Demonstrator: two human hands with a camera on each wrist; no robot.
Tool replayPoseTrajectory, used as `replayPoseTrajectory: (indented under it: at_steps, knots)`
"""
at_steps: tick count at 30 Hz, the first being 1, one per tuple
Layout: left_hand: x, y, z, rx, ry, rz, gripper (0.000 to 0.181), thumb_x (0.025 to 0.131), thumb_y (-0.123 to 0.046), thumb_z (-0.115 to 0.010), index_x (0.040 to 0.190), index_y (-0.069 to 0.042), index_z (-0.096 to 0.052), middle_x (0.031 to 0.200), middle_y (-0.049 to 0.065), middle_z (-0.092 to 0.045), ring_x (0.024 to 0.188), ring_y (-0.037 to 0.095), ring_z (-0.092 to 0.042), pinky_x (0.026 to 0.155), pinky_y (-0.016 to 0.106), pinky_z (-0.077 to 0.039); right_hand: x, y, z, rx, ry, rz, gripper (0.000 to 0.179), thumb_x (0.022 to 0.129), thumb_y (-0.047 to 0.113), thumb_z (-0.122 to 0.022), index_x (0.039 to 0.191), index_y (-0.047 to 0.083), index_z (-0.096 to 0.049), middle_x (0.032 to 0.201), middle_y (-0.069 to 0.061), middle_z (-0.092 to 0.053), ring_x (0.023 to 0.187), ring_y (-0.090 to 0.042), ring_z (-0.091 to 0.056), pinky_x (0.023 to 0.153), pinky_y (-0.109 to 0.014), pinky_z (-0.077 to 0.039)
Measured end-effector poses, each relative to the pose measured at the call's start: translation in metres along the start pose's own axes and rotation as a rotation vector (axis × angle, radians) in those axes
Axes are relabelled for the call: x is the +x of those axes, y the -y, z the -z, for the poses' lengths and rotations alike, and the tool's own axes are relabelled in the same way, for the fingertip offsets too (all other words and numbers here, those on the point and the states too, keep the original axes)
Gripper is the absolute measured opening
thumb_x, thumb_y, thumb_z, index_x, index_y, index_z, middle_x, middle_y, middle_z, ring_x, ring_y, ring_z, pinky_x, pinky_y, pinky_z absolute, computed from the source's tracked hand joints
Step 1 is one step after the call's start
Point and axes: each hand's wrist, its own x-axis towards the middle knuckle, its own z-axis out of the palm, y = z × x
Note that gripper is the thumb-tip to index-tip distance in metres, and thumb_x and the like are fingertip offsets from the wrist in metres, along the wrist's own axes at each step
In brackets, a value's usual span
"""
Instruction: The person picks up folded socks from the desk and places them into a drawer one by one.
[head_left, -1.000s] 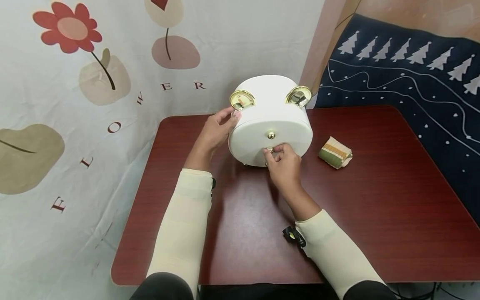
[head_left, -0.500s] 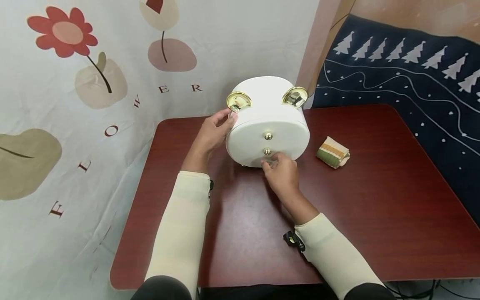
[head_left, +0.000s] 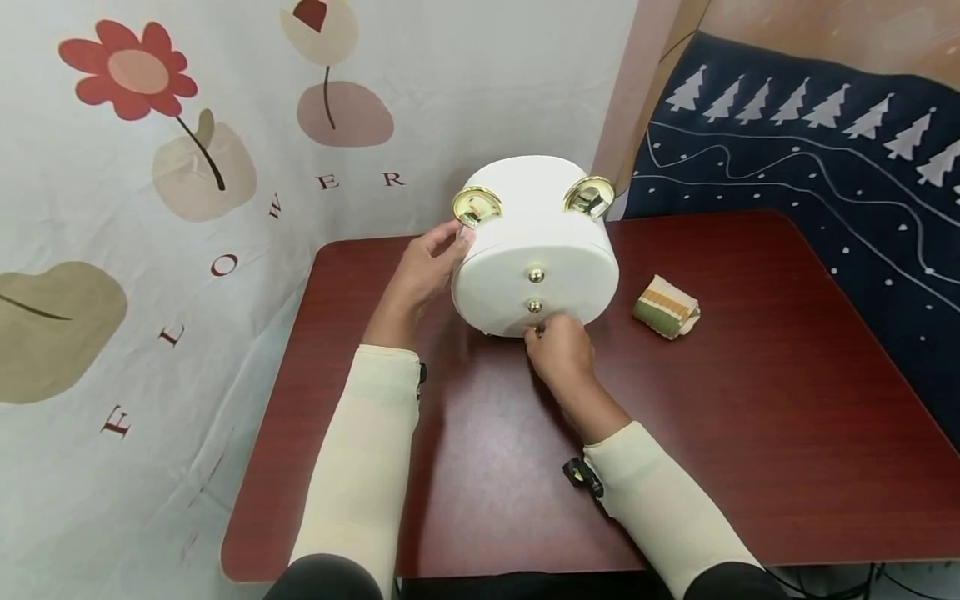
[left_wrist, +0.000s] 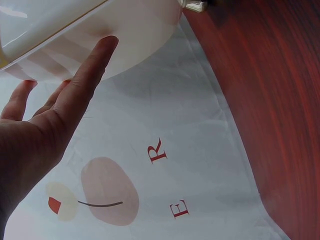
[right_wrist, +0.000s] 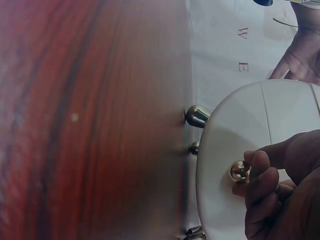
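A white alarm-clock-shaped box (head_left: 536, 287) stands on the table, with round gold bells (head_left: 477, 206) at its top corners. Two gold knobs (head_left: 535, 306) show in a column on its front, and seams cross that face in the right wrist view. At the lowest gold knob (right_wrist: 240, 171), the fingers of my right hand (head_left: 562, 350) are curled and pinch it. My left hand (head_left: 423, 275) rests against the box's left side below the bell. Its fingers (left_wrist: 92, 70) lie fairly straight along the white wall in the left wrist view.
A small folded striped cloth (head_left: 667, 307) lies on the red-brown table (head_left: 750, 417) right of the box. A printed white sheet (head_left: 450, 75) hangs behind and to the left. Metal feet (right_wrist: 196, 116) raise the box off the table.
My right hand has left the middle knob and moved down to the lowest one, its fingers closing there. My left hand has stayed on the box's side. The view has shifted slightly.
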Motion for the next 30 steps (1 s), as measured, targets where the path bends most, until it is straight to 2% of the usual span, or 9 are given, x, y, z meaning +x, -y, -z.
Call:
replayPoseTrajectory:
  at_steps: [2, 3, 6, 9, 10, 17, 24, 27, 30]
  knots:
    - [0.000, 0.001, 0.000, -0.002, -0.001, 0.006, 0.065, 0.108, -0.050, -0.066, 0.166, -0.028, -0.049, 0.177, 0.004, -0.038, 0.149, 0.029, -0.054, 0.115, 0.054, -0.055, 0.000, 0.000, -0.002, -0.016, 0.012, -0.010, 0.048, 0.099, 0.034, -0.076, 0.059, 0.017, -0.057, 0.082, -0.015, -0.077, 0.086, -0.044, -0.077, 0.071, -0.062, -0.059]
    - [0.000, 0.001, 0.001, -0.003, -0.001, 0.007, 0.065, 0.108, -0.050, -0.066, 0.166, -0.028, -0.049, 0.177, 0.004, -0.038, 0.149, 0.029, -0.054, 0.115, 0.054, -0.055, 0.005, -0.008, -0.010, -0.020, 0.011, -0.001, 0.049, 0.099, 0.038, -0.075, 0.059, 0.018, -0.056, 0.083, -0.015, -0.077, 0.086, -0.043, -0.077, 0.071, -0.062, -0.059]
    - [0.000, 0.001, 0.001, 0.004, -0.001, 0.008, 0.065, 0.108, -0.051, -0.065, 0.167, -0.029, -0.048, 0.177, 0.004, -0.037, 0.150, 0.029, -0.053, 0.116, 0.054, -0.055, 0.006, -0.007, -0.011, -0.041, 0.013, 0.005, 0.046, 0.099, 0.037, -0.074, 0.061, 0.018, -0.058, 0.089, -0.017, -0.078, 0.088, -0.044, -0.078, 0.072, -0.063, -0.059]
    - [0.001, 0.001, 0.000, 0.003, 0.001, 0.009, 0.065, 0.108, -0.051, -0.065, 0.166, -0.029, -0.048, 0.177, 0.004, -0.037, 0.149, 0.029, -0.053, 0.116, 0.054, -0.055, 0.007, -0.006, -0.011, -0.066, 0.013, 0.016, 0.044, 0.099, 0.036, -0.073, 0.063, 0.016, -0.062, 0.092, -0.018, -0.079, 0.088, -0.044, -0.077, 0.071, -0.062, -0.060]
    - [0.001, 0.001, 0.000, 0.001, 0.002, 0.009, 0.064, 0.108, -0.051, -0.065, 0.166, -0.029, -0.048, 0.177, 0.004, -0.038, 0.148, 0.029, -0.054, 0.115, 0.054, -0.055, 0.002, 0.002, -0.003, -0.078, 0.021, 0.008, 0.042, 0.099, 0.033, -0.074, 0.064, 0.014, -0.063, 0.093, -0.020, -0.079, 0.089, -0.046, -0.077, 0.072, -0.063, -0.060]
    - [0.001, 0.001, 0.000, -0.014, 0.003, 0.010, 0.064, 0.108, -0.050, -0.066, 0.166, -0.029, -0.049, 0.176, 0.005, -0.039, 0.144, 0.030, -0.057, 0.113, 0.055, -0.056, 0.002, 0.002, -0.003, -0.121, 0.026, 0.013, 0.038, 0.099, 0.035, -0.074, 0.069, 0.012, -0.070, 0.097, -0.022, -0.080, 0.090, -0.046, -0.077, 0.071, -0.063, -0.060]
    - [0.000, 0.002, 0.000, -0.021, 0.006, 0.002, 0.063, 0.108, -0.049, -0.066, 0.166, -0.028, -0.049, 0.176, 0.005, -0.040, 0.140, 0.030, -0.060, 0.111, 0.055, -0.058, 0.000, 0.000, -0.003, -0.111, -0.004, 0.029, 0.042, 0.095, 0.030, -0.075, 0.059, 0.015, -0.060, 0.091, -0.023, -0.079, 0.084, -0.046, -0.076, 0.067, -0.062, -0.059]
    - [0.000, 0.002, 0.000, 0.010, 0.002, -0.016, 0.063, 0.109, -0.049, -0.065, 0.166, -0.027, -0.050, 0.175, 0.006, -0.041, 0.145, 0.030, -0.057, 0.113, 0.055, -0.056, -0.002, 0.000, -0.002, -0.105, -0.008, 0.037, 0.043, 0.094, 0.029, -0.075, 0.057, 0.015, -0.058, 0.089, -0.023, -0.078, 0.082, -0.047, -0.075, 0.066, -0.062, -0.059]
    - [0.000, 0.002, -0.001, 0.077, -0.005, -0.047, 0.062, 0.110, -0.050, -0.062, 0.165, -0.026, -0.050, 0.174, 0.006, -0.043, 0.153, 0.029, -0.049, 0.121, 0.053, -0.050, -0.003, 0.000, -0.001, -0.107, -0.007, 0.040, 0.043, 0.094, 0.028, -0.075, 0.056, 0.015, -0.059, 0.089, -0.023, -0.078, 0.082, -0.047, -0.075, 0.066, -0.062, -0.059]
